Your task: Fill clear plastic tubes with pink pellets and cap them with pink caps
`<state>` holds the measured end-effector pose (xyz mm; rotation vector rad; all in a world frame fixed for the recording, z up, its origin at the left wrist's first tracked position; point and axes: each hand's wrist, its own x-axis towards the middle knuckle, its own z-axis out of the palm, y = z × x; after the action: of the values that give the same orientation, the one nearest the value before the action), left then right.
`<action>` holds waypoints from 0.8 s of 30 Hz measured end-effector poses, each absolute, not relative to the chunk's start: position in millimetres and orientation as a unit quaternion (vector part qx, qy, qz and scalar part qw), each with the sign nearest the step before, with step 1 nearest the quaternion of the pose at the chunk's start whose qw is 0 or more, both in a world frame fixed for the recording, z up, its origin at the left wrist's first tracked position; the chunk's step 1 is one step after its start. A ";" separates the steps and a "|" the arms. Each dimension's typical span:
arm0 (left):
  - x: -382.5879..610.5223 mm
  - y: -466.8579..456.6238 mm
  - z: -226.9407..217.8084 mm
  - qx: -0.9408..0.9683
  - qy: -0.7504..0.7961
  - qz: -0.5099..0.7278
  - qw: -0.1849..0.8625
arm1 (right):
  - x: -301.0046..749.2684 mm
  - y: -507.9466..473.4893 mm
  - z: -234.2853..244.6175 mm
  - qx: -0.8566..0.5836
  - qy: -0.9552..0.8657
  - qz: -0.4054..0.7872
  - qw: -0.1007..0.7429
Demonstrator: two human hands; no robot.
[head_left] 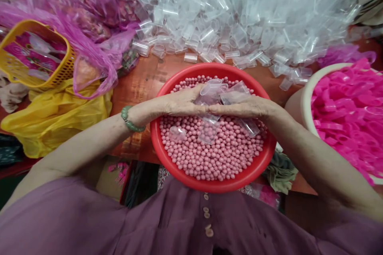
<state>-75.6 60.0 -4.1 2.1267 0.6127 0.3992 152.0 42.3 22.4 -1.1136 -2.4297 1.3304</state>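
A red basin (215, 185) in front of me holds many small round pink balls (206, 159). Over them my left hand (185, 101) and my right hand (247, 107) curve inward, fingertips meeting at the middle. Between them they gather several clear plastic cups (211, 87) against the far side of the basin. Fingers of both hands lie long and close together, cupped around this bunch. A few more clear cups (208, 131) lie on the balls just below the hands. On the left wrist is a green bead bracelet (131, 118).
A large heap of clear plastic cups (227, 20) spreads behind the basin on the orange-brown table (134, 87). At right stands a white bucket (308, 99) of bright pink plastic pieces (347, 115). Leftward are a yellow basket (67, 65), purple bags (98, 59) and a yellow bag (60, 115).
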 end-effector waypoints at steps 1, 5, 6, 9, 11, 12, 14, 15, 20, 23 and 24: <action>-76.3 59.4 -0.1 0.851 0.235 0.137 0.449 | 150.8 40.4 26.0 -0.363 -0.819 0.440 0.067; -80.0 57.8 20.6 0.851 0.210 0.072 0.475 | 146.1 37.9 38.8 -0.341 -0.839 0.424 0.017; -80.8 57.1 25.6 0.857 0.208 0.077 0.466 | 145.9 38.3 41.1 -0.343 -0.841 0.419 0.011; -84.8 50.8 37.5 0.875 0.235 0.101 0.412 | 150.6 36.6 47.2 -0.368 -0.844 0.390 0.008; -91.4 40.3 42.5 0.886 0.284 0.114 0.349 | 158.8 28.7 50.4 -0.397 -0.854 0.336 0.023; -96.6 32.9 44.2 0.890 0.306 0.121 0.316 | 164.3 22.0 51.5 -0.411 -0.860 0.301 0.032; -110.7 14.4 45.9 0.893 0.337 0.140 0.263 | 177.3 4.2 52.3 -0.438 -0.868 0.227 0.049; -119.0 4.1 45.8 0.894 0.340 0.154 0.248 | 184.2 -6.3 51.8 -0.453 -0.868 0.196 0.055; -149.4 -38.2 31.8 0.904 0.270 0.209 0.256 | 207.4 -53.8 42.2 -0.509 -0.846 0.144 0.060; -147.1 -46.4 16.9 0.898 0.274 0.246 0.240 | 205.9 -63.4 34.7 -0.515 -0.838 0.164 0.078; -143.9 -46.2 12.9 0.895 0.275 0.260 0.235 | 203.4 -61.8 32.9 -0.512 -0.838 0.167 0.088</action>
<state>-143.9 -46.2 12.9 2.4560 0.7547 0.7136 203.4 -61.8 32.9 -1.5252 -2.4945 0.4979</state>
